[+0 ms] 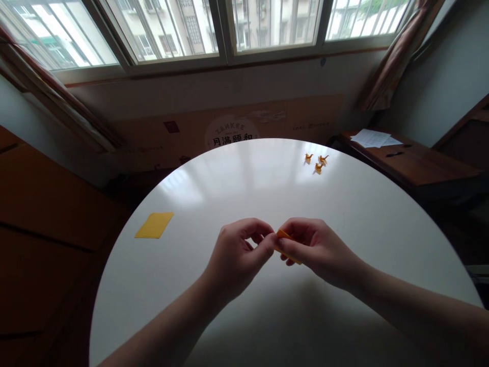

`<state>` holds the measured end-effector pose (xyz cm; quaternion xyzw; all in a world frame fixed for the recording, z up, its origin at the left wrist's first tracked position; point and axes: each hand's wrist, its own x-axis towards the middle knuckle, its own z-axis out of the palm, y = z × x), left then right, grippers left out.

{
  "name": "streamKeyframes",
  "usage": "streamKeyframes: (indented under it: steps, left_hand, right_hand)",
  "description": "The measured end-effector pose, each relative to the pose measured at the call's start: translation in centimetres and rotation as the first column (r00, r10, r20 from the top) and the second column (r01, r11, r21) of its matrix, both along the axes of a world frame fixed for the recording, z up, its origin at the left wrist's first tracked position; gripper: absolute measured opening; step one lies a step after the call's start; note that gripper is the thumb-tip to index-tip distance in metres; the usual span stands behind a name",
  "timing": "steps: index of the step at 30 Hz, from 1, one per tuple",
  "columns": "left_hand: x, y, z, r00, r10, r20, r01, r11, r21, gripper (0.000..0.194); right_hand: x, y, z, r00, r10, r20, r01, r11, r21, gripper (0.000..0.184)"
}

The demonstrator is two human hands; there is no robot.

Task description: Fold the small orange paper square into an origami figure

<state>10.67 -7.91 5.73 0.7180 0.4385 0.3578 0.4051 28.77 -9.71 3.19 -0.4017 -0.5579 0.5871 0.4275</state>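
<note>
In the head view, reading a clock face centred on the hands with 12 o'clock towards the window, the left hand [237, 255] comes in along its forearm from 8 o'clock and the right hand [321, 250] from 4 o'clock. They meet above the near half of the tabletop [229, 193], wrists bent inward and fingers curled. Each grip is a pinch: the right thumb and fingers grasp a small folded orange paper [283, 235], and the left thumb and forefinger pinch its end at 9 o'clock. The paper slants, one end towards 11 o'clock and the other towards 5 o'clock; the right thumb covers part of it.

At 9 o'clock, well apart from the hands, a flat yellow paper [154, 225] lies near the edge. At 1 o'clock three small folded figures [319, 167] stand close together near the far rim.

The tabletop is white, rounded and glossy, with window glare on its far part. Beyond the rim at 2 o'clock, a brown side table [439, 160] holds loose sheets [372, 137]. At 12 o'clock a lettered panel [309, 117] sits below the barred window [275, 25]; curtains hang at 10 o'clock [64, 97] and 1 o'clock. A wooden cabinet [42, 199] stands at 9 o'clock.
</note>
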Motion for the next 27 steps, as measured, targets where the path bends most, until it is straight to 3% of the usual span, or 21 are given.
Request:
streamKeyframes:
  steps: [5,18,27]
  left_hand:
    - [-0.04,0.03,-0.12,1.000,0.014,-0.005,-0.015,0.999,-0.039,0.012]
    - [-0.21,0.11,-0.63,0.999,-0.021,-0.036,0.019,0.999,-0.048,0.015]
    - [-0.50,0.67,-0.11,0.995,0.031,0.093,-0.017,0.989,-0.144,0.016]
  right_hand:
    - [0.26,0.31,-0.39,0.997,-0.038,-0.063,0.041,0.998,0.042,0.017]
    - [0.12,0.40,-0.40,0.998,-0.041,-0.040,0.043,0.997,0.057,0.011]
    - [0.31,0.57,-0.29,1.000,0.009,-0.016,-0.009,0.999,0.034,0.018]
